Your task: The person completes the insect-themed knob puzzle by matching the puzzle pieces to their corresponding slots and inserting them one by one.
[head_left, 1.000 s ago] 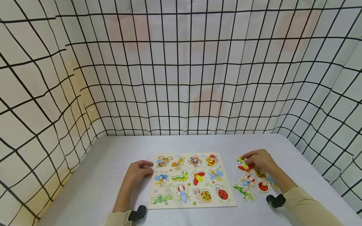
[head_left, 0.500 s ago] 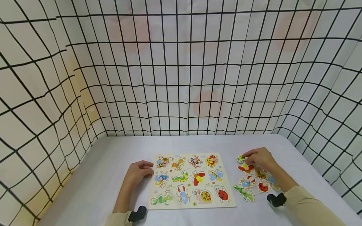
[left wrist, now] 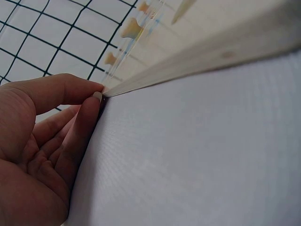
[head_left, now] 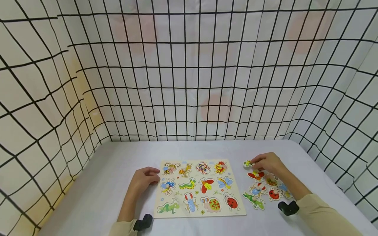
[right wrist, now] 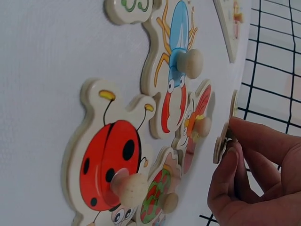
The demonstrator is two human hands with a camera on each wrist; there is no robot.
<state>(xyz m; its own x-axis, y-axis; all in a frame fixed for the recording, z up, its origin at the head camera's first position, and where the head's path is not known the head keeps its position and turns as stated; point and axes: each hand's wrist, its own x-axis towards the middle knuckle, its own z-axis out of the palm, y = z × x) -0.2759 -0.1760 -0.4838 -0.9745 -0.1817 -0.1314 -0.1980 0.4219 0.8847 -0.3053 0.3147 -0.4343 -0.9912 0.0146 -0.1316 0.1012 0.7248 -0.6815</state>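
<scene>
My right hand (head_left: 268,163) pinches a green-and-yellow knobbed puzzle piece (head_left: 247,163) at the far end of the loose pieces. In the right wrist view the piece (right wrist: 225,129) shows edge-on between thumb and fingers, its face mostly hidden. My left hand (head_left: 144,179) rests beside the insect puzzle board (head_left: 200,213), fingertips touching its left edge. In the left wrist view, thumb and index fingertips (left wrist: 97,94) come together right at the board's rim. The bee (head_left: 169,169) and other pieces along the board's far row have wooden knobs.
Right of the board lie loose pieces: a red-winged insect (head_left: 255,175), a snail (head_left: 270,180), a stag beetle (head_left: 258,189), a ladybug (head_left: 274,194) and a grasshopper (head_left: 254,200). A pale blue-winged piece (head_left: 284,189) is partly behind the right forearm. Black-gridded white walls (head_left: 192,78) surround the table.
My right hand has moved slightly left and away from me, carrying the green-and-yellow puzzle piece off the red-winged insect piece. The left hand and board have stayed in place.
</scene>
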